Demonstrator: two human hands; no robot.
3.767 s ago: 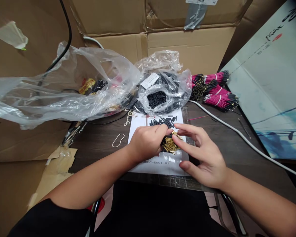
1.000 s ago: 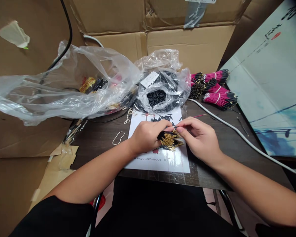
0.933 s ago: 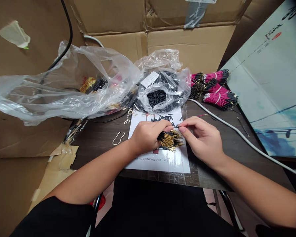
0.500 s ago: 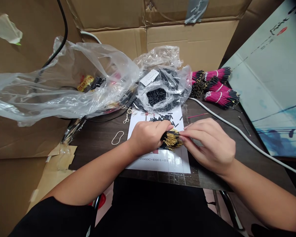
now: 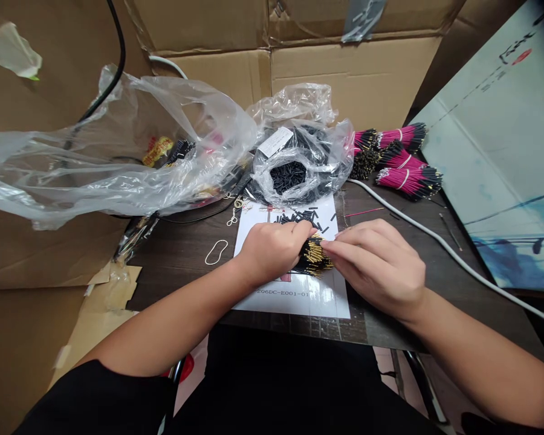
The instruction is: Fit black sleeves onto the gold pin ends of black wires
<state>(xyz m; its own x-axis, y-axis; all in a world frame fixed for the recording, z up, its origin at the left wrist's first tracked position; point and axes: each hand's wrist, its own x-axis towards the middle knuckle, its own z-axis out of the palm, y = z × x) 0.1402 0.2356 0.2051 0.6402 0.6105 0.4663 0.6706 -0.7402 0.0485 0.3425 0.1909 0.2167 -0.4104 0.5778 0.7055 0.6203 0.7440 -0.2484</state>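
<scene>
My left hand (image 5: 276, 248) is wrapped round a bundle of wires (image 5: 315, 257), whose gold pin ends and black sleeves point to the right; the rest of the bundle is hidden in the fist. My right hand (image 5: 383, 266) meets the pin ends with thumb and fingers pinched together. Whatever sits between those fingertips is too small to make out. Beneath both hands lies a white printed sheet (image 5: 330, 302). Loose black tubes (image 5: 299, 217) are scattered on it just behind the bundle.
A clear bag of black tubes (image 5: 288, 175) stands behind the sheet, beside a large crumpled plastic bag (image 5: 163, 181). Pink wire bundles (image 5: 408, 178) lie at the back right. A white cable (image 5: 430, 232) crosses the right side. A rubber band (image 5: 216, 252) lies left. Cardboard (image 5: 353, 84) walls the back.
My right hand has shifted slightly left, its fingertips now further over the gold pin ends. The left hand keeps its grip on the bundle almost unmoved.
</scene>
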